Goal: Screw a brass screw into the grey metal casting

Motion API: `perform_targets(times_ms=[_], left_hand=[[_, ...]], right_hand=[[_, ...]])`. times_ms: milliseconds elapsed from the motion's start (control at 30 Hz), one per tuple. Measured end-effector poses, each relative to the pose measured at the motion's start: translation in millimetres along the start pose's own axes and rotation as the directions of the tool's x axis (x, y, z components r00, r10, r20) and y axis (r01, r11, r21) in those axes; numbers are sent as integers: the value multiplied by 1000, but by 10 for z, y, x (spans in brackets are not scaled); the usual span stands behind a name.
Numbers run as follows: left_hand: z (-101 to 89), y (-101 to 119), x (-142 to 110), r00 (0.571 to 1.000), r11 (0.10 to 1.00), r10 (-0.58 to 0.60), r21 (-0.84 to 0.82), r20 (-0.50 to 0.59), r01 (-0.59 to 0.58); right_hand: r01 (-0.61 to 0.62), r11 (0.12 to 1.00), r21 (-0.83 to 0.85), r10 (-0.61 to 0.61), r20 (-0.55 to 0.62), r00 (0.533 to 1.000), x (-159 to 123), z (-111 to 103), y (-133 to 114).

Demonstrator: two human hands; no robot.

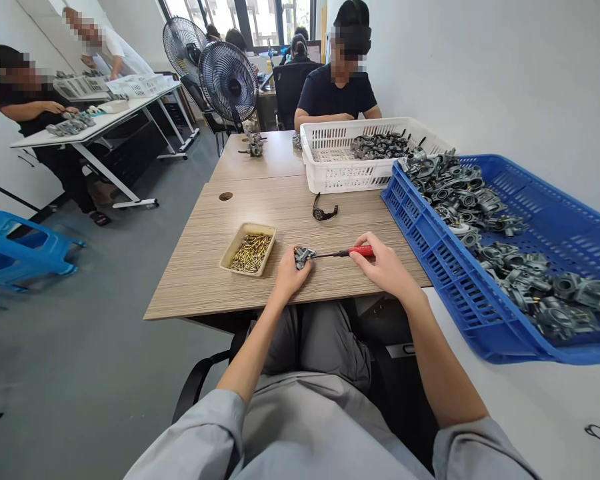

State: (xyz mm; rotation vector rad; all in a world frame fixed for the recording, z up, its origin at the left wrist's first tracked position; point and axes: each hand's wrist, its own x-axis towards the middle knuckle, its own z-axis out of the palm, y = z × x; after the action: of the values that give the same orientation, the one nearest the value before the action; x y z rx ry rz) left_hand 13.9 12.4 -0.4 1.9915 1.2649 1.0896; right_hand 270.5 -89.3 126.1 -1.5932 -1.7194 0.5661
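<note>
My left hand [291, 272] is closed around a small grey metal carburetor [304, 257] just above the table's near part. In my right hand [385, 265] is a screwdriver [361, 251] with a red handle, held level. Its dark shaft points left, and the tip meets the carburetor's right side; the exact contact spot is too small to make out. Left of my left hand stands a cream tray [223, 265] full of small brass-coloured parts [253, 253]. Beyond the screwdriver lies a black wristwatch [325, 211].
A blue crate [430, 267] heaped with carburetors [460, 193] stands at right. Behind it sits a white crate [347, 180] with more metal parts. One carburetor [254, 145] rests on the far table. A co-worker [337, 93] sits opposite; fans [229, 81] and a blue stool [25, 243] stand left.
</note>
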Motion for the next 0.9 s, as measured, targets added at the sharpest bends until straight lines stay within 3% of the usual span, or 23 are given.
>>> perform_targets(times_ms=[900], left_hand=[[3,2,10,999,1000,-26,6,-30,26]], right_hand=[[-20,999,31,20,3,1000,27,12,-6]])
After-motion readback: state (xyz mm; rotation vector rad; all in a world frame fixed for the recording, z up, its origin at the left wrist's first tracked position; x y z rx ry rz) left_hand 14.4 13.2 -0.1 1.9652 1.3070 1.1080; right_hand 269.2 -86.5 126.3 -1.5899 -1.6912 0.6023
